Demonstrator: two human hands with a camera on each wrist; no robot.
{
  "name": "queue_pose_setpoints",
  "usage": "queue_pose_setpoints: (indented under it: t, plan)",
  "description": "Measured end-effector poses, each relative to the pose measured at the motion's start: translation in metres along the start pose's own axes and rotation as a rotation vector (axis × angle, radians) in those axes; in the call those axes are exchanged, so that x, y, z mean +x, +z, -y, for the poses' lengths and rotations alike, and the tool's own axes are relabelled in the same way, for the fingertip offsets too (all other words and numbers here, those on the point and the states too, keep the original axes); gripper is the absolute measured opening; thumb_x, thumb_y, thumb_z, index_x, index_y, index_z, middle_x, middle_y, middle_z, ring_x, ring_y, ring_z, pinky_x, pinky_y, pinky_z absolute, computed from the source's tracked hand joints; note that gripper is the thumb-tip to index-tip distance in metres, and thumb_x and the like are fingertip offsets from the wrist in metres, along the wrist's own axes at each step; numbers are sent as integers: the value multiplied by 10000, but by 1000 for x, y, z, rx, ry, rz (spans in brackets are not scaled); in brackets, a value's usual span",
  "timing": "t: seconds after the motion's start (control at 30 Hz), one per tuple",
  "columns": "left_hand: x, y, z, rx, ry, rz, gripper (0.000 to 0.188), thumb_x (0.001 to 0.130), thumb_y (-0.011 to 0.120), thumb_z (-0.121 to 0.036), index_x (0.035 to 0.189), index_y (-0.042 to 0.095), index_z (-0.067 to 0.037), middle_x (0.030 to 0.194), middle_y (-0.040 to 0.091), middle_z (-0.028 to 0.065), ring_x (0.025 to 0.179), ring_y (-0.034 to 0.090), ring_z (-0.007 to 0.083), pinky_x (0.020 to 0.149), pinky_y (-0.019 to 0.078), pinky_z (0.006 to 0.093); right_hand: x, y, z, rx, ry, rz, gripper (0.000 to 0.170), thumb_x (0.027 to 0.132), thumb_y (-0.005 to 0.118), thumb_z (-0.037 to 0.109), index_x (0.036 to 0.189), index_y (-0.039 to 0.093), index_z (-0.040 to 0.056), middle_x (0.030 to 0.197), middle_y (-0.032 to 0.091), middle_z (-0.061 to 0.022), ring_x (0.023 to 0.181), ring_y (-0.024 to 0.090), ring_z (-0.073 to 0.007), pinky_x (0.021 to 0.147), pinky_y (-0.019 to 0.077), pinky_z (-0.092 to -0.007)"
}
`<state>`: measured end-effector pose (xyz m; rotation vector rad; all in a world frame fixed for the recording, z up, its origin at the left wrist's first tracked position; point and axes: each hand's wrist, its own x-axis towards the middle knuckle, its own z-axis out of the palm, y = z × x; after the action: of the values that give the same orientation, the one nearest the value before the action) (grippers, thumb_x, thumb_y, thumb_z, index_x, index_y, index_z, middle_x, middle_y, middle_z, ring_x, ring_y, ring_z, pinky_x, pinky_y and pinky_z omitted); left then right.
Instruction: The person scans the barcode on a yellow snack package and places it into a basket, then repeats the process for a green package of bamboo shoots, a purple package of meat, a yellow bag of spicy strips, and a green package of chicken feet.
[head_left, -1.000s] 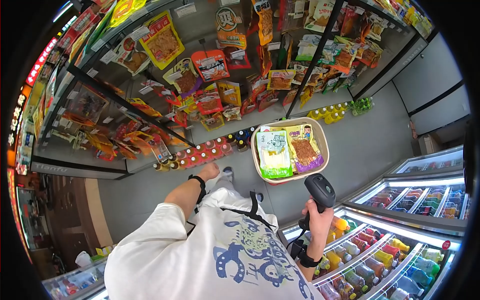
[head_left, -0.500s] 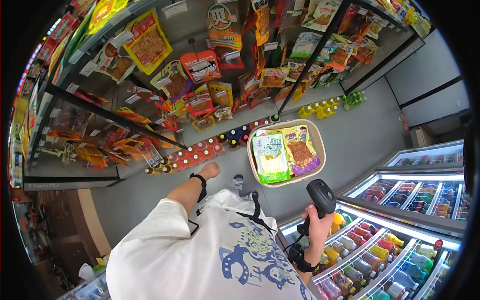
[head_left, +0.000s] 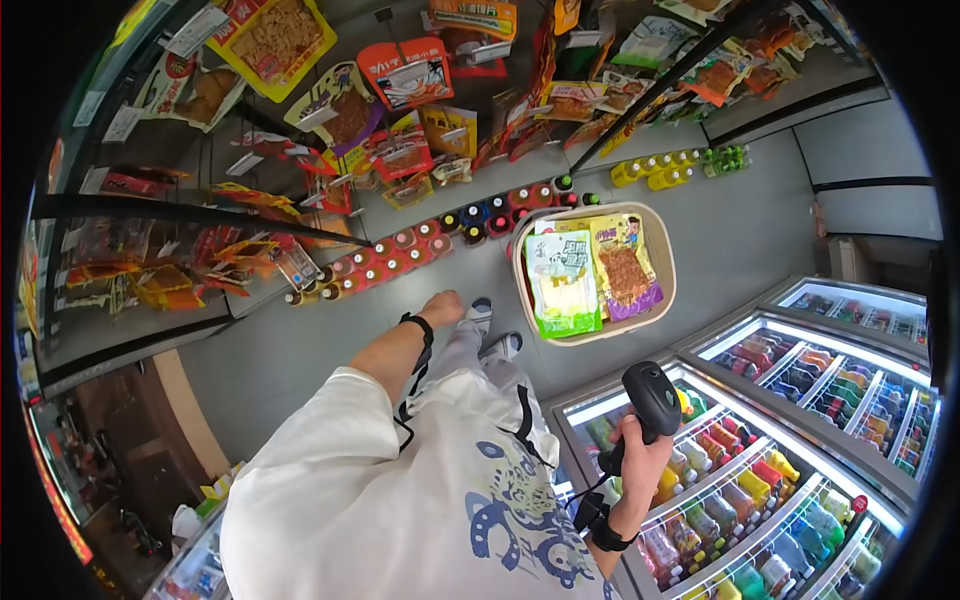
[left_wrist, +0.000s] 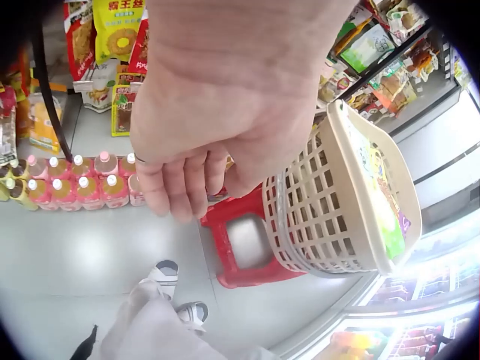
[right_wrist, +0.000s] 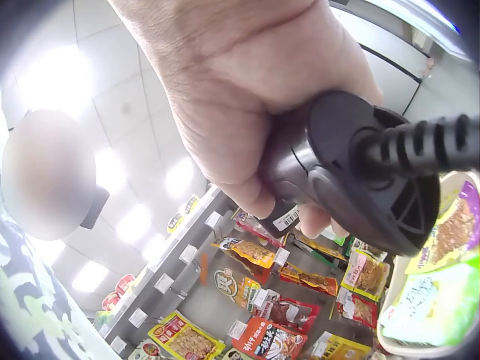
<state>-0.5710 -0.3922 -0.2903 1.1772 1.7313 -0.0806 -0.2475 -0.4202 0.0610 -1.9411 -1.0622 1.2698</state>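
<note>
Grips a scanner [head_left: 653, 400] in the right hand [head_left: 643, 457], partly hiding the handle [head_left: 612, 459], and dangles the left hand [head_left: 442, 308] loosely curled.

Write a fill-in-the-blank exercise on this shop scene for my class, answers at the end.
1. The scanner in the right hand is ____ in colour.
2. The left hand holds ____.
3. The stool under the basket is ____.
4. In the head view, the green-edged packet lies to the ____ of the purple-edged one.

Missing words: black; nothing; red; left.
</note>
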Motion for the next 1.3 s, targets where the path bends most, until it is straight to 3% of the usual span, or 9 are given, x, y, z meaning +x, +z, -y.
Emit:
queue_pose_setpoints:
  t: [0.37, 0.5, 0.73, 0.87, 0.93, 0.97, 1.0, 1.1, 1.3]
  plan:
    - [-24, 6, 23, 12, -125, 8, 324, 755, 524, -188, 1020, 636, -40, 1085, 623, 171, 1031, 585, 314, 901, 455, 373, 0, 5, -14, 30, 52, 34, 192, 784, 634, 85, 939, 604, -24, 700, 610, -46, 557, 585, -107, 515, 452, -232]
    - [8, 56, 68, 163, 119, -80, 328, 760, 468, -196, 927, 649, 21, 1029, 606, 264, 991, 581, 407, 864, 460, 471, 5, -7, -23, 66, 32, 41, 182, 795, 618, 83, 946, 588, -13, 688, 582, -41, 542, 566, -113, 496, 439, -248]
    - [-24, 22, -7, 50, 61, -211, 343, 737, 478, -226, 911, 653, 13, 1023, 610, 260, 978, 589, 389, 882, 456, 444, 34, -34, -53, 149, 1, 111, 149, 765, 600, 62, 880, 577, -29, 634, 563, -57, 495, 554, -133, 480, 442, -254]
    - [-28, 13, -25, -55, 62, -358, 323, 736, 503, -231, 927, 662, -24, 1004, 626, 231, 970, 597, 370, 866, 461, 431, 67, -64, -75, 182, -178, 197, 145, 786, 607, 63, 893, 574, -29, 622, 563, -51, 495, 559, -131, 480, 451, -253]
    - [-35, 2, -35, -14, 40, -377, 301, 727, 524, -225, 918, 669, -44, 984, 634, 222, 956, 602, 363, 859, 463, 426, 70, -80, -49, 112, -222, 250, 150, 786, 605, 59, 900, 575, -34, 635, 576, -61, 490, 565, -140, 476, 456, -255]
    - [-41, -1, -39, -53, 31, -423, 269, 724, 532, -207, 895, 676, -55, 975, 643, 206, 945, 610, 350, 849, 473, 408, 62, -95, -28, -131, -209, 190, 203, 800, 654, 182, 807, 609, -16, 579, 564, -40, 491, 517, -118, 483, 420, -284]
    - [-49, -7, -45, -61, 32, -448, 269, 724, 532, -207, 895, 676, -55, 975, 643, 206, 945, 610, 350, 849, 473, 408, 68, -101, -27, -129, -233, 198, 203, 800, 654, 182, 807, 609, -16, 579, 564, -40, 491, 517, -118, 483, 420, -284]
    - [-90, -41, -67, -375, 29, -405, 325, 799, 590, -218, 1056, 640, -26, 911, 666, 87, 804, 622, 177, 737, 500, 316, 76, -115, -18, -81, -204, 228, 236, 817, 645, 200, 811, 599, -31, 569, 560, -52, 497, 524, -125, 485, 421, -296]
    - [-195, -201, -102, -405, 287, -658, 352, 812, 621, -199, 1100, 604, 4, 1013, 655, 114, 909, 621, 208, 810, 495, 326, 87, -97, 3, -81, -305, 270, 251, 807, 657, 215, 810, 613, -33, 570, 562, -57, 498, 526, -128, 486, 430, -303]
